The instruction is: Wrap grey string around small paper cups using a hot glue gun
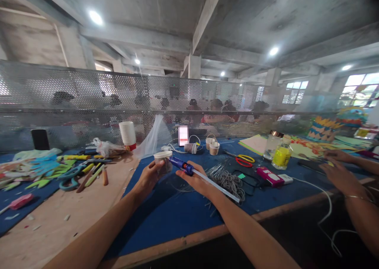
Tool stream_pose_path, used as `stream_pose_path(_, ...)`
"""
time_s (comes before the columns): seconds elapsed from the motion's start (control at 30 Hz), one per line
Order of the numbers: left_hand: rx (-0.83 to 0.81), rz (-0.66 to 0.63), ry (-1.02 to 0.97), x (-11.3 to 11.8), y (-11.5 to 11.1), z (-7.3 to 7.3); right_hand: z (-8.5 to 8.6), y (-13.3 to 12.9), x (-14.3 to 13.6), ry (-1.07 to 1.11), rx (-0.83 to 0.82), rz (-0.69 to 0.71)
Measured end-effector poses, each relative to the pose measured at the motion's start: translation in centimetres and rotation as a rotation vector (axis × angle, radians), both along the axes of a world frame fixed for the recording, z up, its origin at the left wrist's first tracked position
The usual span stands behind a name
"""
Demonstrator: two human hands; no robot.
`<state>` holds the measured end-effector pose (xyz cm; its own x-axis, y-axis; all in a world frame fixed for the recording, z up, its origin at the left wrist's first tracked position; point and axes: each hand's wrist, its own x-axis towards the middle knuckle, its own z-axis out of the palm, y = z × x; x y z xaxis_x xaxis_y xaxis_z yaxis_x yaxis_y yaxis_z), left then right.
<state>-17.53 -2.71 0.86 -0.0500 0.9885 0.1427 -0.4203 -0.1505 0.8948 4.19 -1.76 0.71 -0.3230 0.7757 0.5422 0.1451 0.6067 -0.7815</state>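
Observation:
My left hand [151,176] is closed around a white paper cup [163,156], tilted a little above the blue mat. A blue hot glue gun [180,165] is gripped in my right hand [197,178], its nozzle at the cup's right side. Whether the nozzle touches the cup I cannot tell. From the gun's back a long pale glue stick [219,186] slants down to the right. Close by my right hand lies a tangle of grey cord [232,184] on the mat. The gun's handle is mostly hidden by my right fingers.
Behind the cup stand a lit phone [183,136], a wrapped cup [190,148] and small cups [213,147]. Scissors [245,160], a purple box [270,176] and a yellow bottle [281,154] lie rightward, near another person's hands [340,174]. Leftward are stacked cups [127,133] and blue-handled scissors [71,177].

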Motion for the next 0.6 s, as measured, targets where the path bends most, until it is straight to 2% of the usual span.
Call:
stream_pose_path(0.23, 0.025, -0.007, 0.047, -0.28, 0.38, -0.51, -0.11, 0.09, -0.06, 0.008, -0.011, 0.033)
stream_pose_path(0.6, 0.025, 0.005, 0.073, -0.22, 0.10, -0.39, -0.20, 0.07, 0.00, 0.013, -0.002, 0.044)
